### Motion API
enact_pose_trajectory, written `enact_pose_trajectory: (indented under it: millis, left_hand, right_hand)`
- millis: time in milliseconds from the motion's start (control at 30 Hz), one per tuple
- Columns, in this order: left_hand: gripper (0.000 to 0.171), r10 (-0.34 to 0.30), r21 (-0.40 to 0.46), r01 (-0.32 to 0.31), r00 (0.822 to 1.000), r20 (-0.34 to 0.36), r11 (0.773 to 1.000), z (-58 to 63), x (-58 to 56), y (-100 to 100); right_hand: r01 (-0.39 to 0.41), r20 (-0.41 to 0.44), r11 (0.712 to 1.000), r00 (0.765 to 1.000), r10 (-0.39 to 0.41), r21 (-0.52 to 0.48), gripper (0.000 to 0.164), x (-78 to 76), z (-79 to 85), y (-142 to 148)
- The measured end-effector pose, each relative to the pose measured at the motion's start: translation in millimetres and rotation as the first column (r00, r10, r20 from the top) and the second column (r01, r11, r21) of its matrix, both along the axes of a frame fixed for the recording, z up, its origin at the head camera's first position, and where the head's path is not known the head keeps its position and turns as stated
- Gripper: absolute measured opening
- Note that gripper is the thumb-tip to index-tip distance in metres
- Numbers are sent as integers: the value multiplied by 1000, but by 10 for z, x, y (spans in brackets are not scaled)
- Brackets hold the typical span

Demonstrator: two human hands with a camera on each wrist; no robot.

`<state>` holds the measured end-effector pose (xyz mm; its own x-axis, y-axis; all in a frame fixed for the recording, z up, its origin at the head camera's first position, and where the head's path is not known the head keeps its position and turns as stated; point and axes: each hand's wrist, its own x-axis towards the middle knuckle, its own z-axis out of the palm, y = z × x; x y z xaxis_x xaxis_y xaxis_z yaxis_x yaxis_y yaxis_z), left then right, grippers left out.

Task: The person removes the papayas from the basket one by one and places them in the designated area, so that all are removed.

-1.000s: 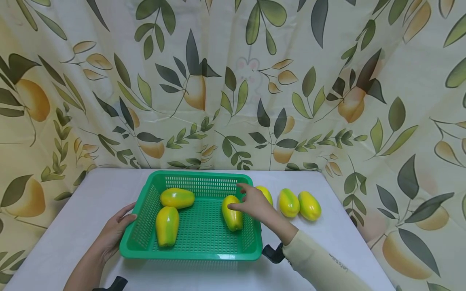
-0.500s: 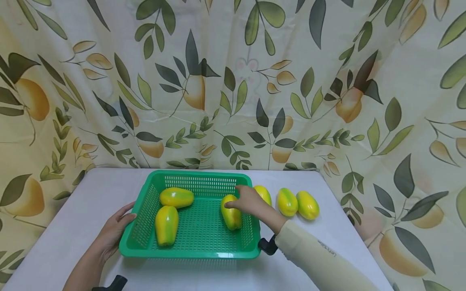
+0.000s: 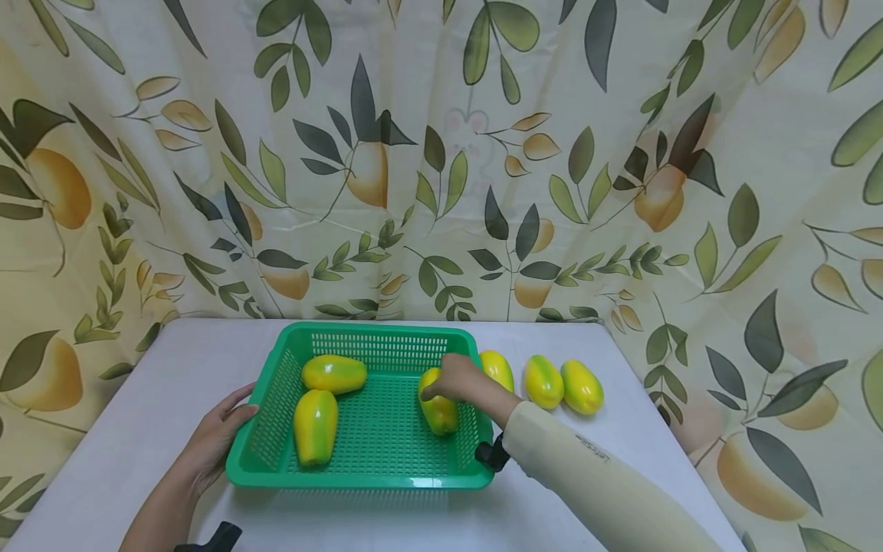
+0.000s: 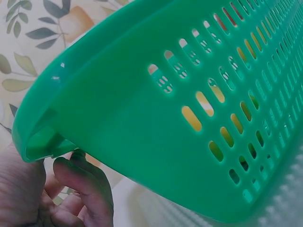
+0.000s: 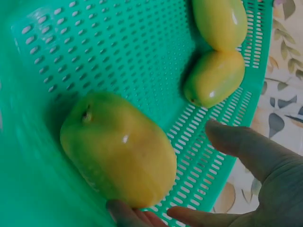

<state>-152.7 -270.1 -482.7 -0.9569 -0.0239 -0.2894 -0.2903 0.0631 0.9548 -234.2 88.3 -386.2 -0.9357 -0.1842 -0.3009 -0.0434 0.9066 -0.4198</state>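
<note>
Head view: near rim of the green basket (image 3: 359, 481) sits over the white cloth (image 3: 345, 530), left hand (image 3: 215, 443) on its left side, fingers curled round the rim per the left wrist cam; basket basically where it was a second ago. Front-left fruit (image 3: 316, 429) lies inside, long axis toward the near rim, no shift. Delta is all at the right hand (image 3: 461, 380): sleeve (image 3: 572, 452) has come in leftward, and the far-side fingers, visibly spread a second ago, now tuck down over the right-side fruit (image 3: 441, 418). That fruit lies in the basket near the right wall and hasn't budged. Right wrist cam has the digits apart, not clamped; fingertips (image 5: 124, 213) are at the fruit's edge, touching or just beside, can't tell. So for the work: count holds at three in, three out, only hand pose differs; my read is fine positioning at this fruit with the left steadying, can't say if it's taking hold or letting go. Back-left fruit (image 3: 334, 374) lies crosswise, touching the front-left one, unmoved. Past the right rim, on the cloth: rim-side fruit (image 3: 497, 369), partly hidden, then middle fruit (image 3: 543, 382) and outer fruit (image 3: 582, 387) side by side. Patterned curtain (image 3: 441, 192) behind it all
</note>
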Motion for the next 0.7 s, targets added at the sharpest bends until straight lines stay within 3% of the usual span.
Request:
enact_pose_trajectory:
  millis: [367,700]
  left_hand:
    - [70,2,-2,-2,1000,3,1000,12,-6,-5]
    - [69,8,-5,-8,1000,15,1000,31,-3,2]
  right_hand:
    - [-3,-17,1000,1000,3,14,34,-40,-121,-38]
    - [17,-40,999,999,-15,51,55,-41,-170,-75]
